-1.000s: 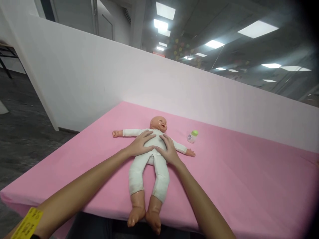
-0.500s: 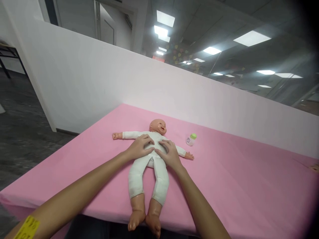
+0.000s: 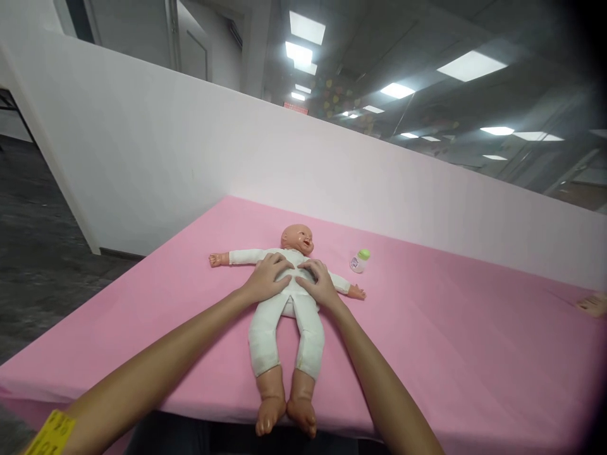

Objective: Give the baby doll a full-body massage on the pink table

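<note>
Pink cloth (image 3: 441, 341) spreads before you, against a white partition (image 3: 165, 139). On it the doll (image 3: 304, 309) lies on its back, feet toward you. Your left hand (image 3: 267, 279) and right hand (image 3: 320, 284) rest on its torso, fingers parted and loosely curved, gripping nothing. A green-capped bottle (image 3: 359, 262) is near its arm.

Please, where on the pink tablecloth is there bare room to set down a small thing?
The widest bare patch is between the right forearm, baby bottle and front edge of the tablecloth. Another lies between the left forearm and the tablecloth's left edge. It is crowded on the baby doll, where the left hand and right hand rest.
</note>
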{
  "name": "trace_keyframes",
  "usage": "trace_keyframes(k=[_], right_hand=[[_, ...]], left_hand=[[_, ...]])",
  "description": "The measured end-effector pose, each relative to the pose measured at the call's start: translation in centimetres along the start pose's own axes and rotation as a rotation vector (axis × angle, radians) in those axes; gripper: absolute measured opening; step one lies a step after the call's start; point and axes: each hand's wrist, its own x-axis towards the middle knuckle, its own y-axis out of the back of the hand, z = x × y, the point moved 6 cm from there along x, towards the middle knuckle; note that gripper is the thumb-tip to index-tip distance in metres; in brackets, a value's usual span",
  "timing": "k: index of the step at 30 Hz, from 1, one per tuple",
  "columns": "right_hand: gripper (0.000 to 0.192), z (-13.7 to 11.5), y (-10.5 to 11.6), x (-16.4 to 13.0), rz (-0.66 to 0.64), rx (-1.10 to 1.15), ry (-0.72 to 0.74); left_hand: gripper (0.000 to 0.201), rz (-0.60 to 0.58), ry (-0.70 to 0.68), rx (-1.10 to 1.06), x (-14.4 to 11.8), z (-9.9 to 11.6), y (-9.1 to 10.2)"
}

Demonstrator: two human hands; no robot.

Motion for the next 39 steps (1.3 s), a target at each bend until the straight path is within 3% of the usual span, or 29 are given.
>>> trace_keyframes(k=[3, 6, 10, 15, 22, 27, 30, 33, 37, 39], right_hand=[[0.026, -0.7, 0.2, -0.5, 0.080, -0.005, 0.022], [0.038, -1.3, 0.1, -1.2, 0.058, -0.011, 0.075], [0.060, -0.9, -0.4, -1.7, -0.066, -0.023, 0.083], [0.067, 0.7, -1.3, -1.6, -0.120, -0.032, -0.012], [0.031, -0.7, -0.4, -1.4, 0.043, -0.023, 0.050], [0.022, -1.9, 0.2, -1.5, 0.182, -0.043, 0.067], [0.037, -1.4, -0.2, -1.4, 0.135, -0.037, 0.070], [0.052, -0.2, -0.5, -1.3, 0.048, -0.028, 0.040], [0.062, 0.7, -0.6, -1.1, -0.056, -0.002, 0.001], [0.054, 0.5, -0.4, -1.0, -0.048, -0.007, -0.003]], left_hand=[[0.021, 0.076, 0.008, -0.009, -0.4, 0.5, 0.8], [0.029, 0.089, -0.042, -0.012, -0.9, 0.5, 0.8], [0.061, -0.077, -0.045, -0.018, -1.0, -0.7, -0.7], [0.068, -0.193, 0.039, -0.063, -0.7, -2.2, -1.7], [0.035, 0.008, -0.054, -0.034, -0.7, 0.3, 0.5], [0.023, 0.140, 0.001, 0.013, -0.9, 1.1, 1.1], [0.046, 0.114, 0.005, 0.015, -0.9, 0.5, 0.4], [0.063, -0.005, 0.023, 0.024, -0.7, -0.5, -0.7], [0.063, -0.091, -0.025, 0.038, -0.4, -0.8, -1.0], [0.052, -0.061, -0.057, 0.029, -0.2, -0.4, -0.5]])
